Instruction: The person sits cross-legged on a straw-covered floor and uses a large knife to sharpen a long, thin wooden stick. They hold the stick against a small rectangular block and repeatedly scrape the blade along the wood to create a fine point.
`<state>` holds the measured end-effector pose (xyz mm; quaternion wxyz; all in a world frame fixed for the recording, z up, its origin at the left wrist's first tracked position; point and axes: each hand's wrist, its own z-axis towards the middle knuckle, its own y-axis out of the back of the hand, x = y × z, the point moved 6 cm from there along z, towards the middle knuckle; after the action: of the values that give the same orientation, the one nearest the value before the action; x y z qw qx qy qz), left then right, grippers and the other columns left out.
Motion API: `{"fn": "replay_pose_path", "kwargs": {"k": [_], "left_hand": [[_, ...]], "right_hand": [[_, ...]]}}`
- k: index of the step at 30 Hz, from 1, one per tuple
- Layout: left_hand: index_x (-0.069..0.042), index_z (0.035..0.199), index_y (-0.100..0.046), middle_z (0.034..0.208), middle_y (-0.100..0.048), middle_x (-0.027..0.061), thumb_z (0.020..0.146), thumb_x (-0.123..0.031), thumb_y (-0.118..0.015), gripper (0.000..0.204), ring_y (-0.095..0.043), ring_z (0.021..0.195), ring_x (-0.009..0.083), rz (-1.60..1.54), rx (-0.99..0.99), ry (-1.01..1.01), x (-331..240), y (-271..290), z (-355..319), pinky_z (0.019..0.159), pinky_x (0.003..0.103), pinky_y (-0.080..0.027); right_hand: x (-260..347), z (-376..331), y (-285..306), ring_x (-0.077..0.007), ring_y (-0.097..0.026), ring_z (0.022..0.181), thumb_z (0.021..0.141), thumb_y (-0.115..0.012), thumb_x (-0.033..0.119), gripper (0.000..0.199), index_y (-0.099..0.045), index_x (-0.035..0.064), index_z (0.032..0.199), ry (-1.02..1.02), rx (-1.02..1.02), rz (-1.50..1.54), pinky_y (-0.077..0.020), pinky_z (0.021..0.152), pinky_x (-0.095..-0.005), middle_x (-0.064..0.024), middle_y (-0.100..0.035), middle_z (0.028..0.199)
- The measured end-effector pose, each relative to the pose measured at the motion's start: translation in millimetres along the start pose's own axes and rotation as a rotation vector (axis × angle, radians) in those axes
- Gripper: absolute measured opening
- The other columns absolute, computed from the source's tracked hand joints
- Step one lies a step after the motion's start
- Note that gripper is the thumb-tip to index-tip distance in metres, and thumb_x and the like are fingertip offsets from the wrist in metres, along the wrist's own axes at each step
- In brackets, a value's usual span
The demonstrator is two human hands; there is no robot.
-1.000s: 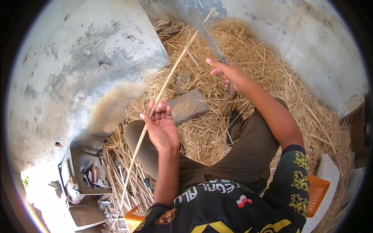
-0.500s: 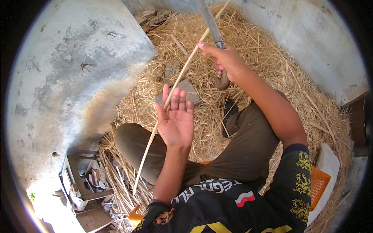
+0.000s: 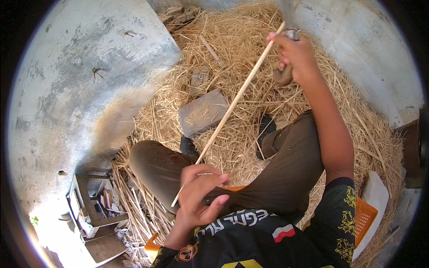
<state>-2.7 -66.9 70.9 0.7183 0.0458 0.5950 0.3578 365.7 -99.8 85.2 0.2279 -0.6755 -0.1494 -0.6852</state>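
Note:
High on the right, my right hand (image 3: 298, 56) is closed round the curved brown handle (image 3: 283, 75) of a large knife. The knife's blade (image 3: 289, 13) points away from me and is blurred. Pinched at the fingertips of that same hand is the upper part of a thin pale stick (image 3: 240, 94), which slants down to the left across my lap. My left hand (image 3: 199, 192) is by the stick's lower end, its fingers loosely bent and the thumb apart. The stick passes behind those fingers, and whether they touch it is hard to see.
Pale shavings (image 3: 250, 40) cover the ground. A grey block (image 3: 203, 111) lies ahead of my crossed legs. Bundled sticks (image 3: 142, 207) and a wooden box (image 3: 100, 201) are at lower left. An orange crate (image 3: 364, 219) is at my right. Walls (image 3: 89, 98) stand on both sides.
My right hand has moved right and away with the knife and the stick's upper part. My left hand has come down toward my lap and turned from palm up, uncovering the grey block.

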Motion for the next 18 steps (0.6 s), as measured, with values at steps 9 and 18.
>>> {"fn": "replay_pose_path", "kwargs": {"k": [9, 18], "left_hand": [[-0.006, 0.102, -0.056, 0.079, -0.051, -0.0001, 0.107, -0.037, -0.046, 0.033, -0.049, 0.072, 0.01, -0.392, 0.222, 0.711, 107.3, -23.2, -48.5, 0.065, 0.024, -0.041], [-0.017, 0.076, -0.037, 0.064, -0.026, -0.0071, 0.108, -0.042, -0.042, 0.041, -0.022, 0.05, 0.0061, -0.871, 0.094, 0.79, 92.8, -36.0, -3.4, 0.044, 0.026, -0.021]], "right_hand": [[2.4, 20.0, 30.1, -0.0078, -0.04, 0.046, 0.086, -0.076, 0.023, 0.023, -0.066, 0.0034, 0.079, 0.001, -0.024, 0.105, -0.0363, 0.045, -0.0284, 0.0042, -0.042, 0.056], [18.6, 10.2, 20.3, -0.0315, -0.062, 0.058, 0.087, -0.069, 0.035, 0.03, -0.071, 0.0054, 0.089, 0.39, -0.23, -0.933, -0.0522, 0.063, -0.045, -0.0134, -0.064, 0.062]]}}
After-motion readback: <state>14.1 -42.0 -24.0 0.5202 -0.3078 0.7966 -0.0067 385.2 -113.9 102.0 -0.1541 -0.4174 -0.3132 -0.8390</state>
